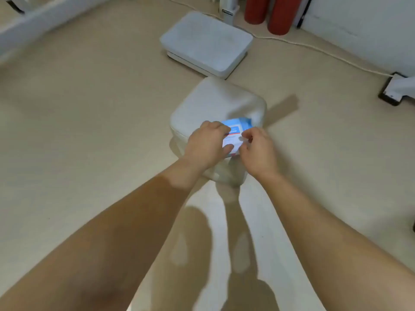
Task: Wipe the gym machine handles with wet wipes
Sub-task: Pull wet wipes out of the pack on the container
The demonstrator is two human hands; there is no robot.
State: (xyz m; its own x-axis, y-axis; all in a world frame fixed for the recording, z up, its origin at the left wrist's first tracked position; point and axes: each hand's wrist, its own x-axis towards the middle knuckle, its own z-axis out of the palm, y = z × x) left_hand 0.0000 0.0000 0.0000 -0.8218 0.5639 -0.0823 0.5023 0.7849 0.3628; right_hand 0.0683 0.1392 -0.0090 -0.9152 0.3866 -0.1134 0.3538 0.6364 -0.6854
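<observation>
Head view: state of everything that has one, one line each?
wet wipes pack, lies on the padded seat, held by both hands; flap open or sealed, cannot tell.
left hand, grips the pack's left end.
right hand, pinches at the pack's top face.
padded seat, bears the pack.
second pad, flat, beyond the seat, untouched.
red rollers, upright by the wall.
cable, slack along the floor.

A white padded seat (215, 102) stands mid-room on a pale beige floor (89, 108). Just beyond it lies a flatter white cushioned pad (206, 43) on a white base. Further back and to the right of the seat, two red cylinders (280, 16) stand upright near a white wall (359, 19). A pale cord (314, 48) runs across the floor behind the seat toward a black-footed white frame leg (390, 93) at its right. Soft shadows fall on the floor in front of the seat.
</observation>
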